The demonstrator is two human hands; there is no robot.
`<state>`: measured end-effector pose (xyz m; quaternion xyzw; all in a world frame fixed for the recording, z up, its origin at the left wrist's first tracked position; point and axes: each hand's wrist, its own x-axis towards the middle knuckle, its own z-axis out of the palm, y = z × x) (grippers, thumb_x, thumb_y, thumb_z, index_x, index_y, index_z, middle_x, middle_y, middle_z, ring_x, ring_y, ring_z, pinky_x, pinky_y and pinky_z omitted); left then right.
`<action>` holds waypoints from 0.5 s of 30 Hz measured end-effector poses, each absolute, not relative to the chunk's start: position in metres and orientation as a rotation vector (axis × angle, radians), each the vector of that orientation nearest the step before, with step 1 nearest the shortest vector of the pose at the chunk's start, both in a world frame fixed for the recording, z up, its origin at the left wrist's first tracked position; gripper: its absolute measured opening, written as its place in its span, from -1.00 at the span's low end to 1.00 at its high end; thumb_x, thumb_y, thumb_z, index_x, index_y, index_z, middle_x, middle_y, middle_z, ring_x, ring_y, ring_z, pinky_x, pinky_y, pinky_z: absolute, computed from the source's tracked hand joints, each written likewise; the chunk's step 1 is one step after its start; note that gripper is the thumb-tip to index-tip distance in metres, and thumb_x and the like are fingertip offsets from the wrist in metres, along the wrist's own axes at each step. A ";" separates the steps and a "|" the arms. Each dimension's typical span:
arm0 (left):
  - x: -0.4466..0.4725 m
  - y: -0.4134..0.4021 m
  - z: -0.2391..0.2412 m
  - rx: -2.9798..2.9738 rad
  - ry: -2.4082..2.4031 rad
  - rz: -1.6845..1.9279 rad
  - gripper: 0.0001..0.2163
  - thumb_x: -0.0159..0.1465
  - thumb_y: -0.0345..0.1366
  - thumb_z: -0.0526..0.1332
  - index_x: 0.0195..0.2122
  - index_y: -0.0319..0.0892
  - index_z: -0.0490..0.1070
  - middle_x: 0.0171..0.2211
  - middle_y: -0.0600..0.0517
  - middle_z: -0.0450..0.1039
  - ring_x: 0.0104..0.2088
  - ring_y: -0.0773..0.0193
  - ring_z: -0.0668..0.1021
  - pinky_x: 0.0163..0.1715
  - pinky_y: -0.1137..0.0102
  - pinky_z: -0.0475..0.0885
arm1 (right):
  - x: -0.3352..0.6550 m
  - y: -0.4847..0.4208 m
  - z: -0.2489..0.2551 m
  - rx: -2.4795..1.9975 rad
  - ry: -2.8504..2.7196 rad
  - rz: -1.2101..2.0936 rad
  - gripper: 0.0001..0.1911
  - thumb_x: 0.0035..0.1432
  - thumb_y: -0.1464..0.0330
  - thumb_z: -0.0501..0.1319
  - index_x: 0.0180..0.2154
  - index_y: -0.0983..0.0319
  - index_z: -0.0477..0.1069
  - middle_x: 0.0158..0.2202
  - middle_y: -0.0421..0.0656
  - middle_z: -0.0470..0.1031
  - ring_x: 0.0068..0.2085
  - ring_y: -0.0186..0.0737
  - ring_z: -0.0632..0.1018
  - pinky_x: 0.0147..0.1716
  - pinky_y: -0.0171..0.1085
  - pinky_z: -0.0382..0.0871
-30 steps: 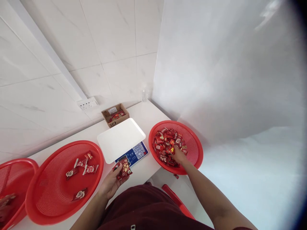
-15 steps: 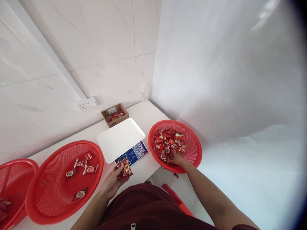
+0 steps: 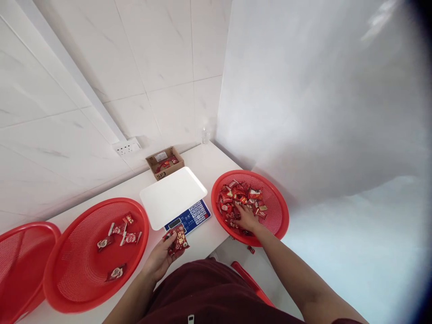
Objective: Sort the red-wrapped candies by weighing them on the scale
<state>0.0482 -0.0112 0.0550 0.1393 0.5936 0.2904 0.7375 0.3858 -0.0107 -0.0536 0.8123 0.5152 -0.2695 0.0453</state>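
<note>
My left hand is closed around red candy packets with gold lettering, held just in front of the digital scale. How many packets lie in it I cannot tell. My right hand reaches into the right red basket, its fingers spread over a heap of small red-wrapped candies. The fingertips touch the heap and partly cover it. On the left, another red basket holds several loose wrapped candies.
A third red basket stands at the far left. Behind the scale is a cardboard box with red packets inside. A clear bottle stands in the table corner. Below the right basket are a small red wrapper and a red stool edge.
My right hand has opened its fingers and shifted slightly up over the heap in the right basket. My left hand still holds its packets. The whole view has moved a little.
</note>
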 end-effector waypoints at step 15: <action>0.041 -0.013 0.049 0.297 1.301 0.652 -0.85 0.25 -0.34 0.19 -0.17 -0.22 0.37 -0.37 -0.01 0.51 -0.43 0.33 0.57 -0.38 0.42 0.50 | 0.391 0.008 -0.058 3.063 1.477 -1.205 -0.49 -0.01 0.43 0.18 0.04 0.18 0.28 -0.13 -0.05 0.50 -0.12 -0.08 0.51 -0.11 -0.17 0.29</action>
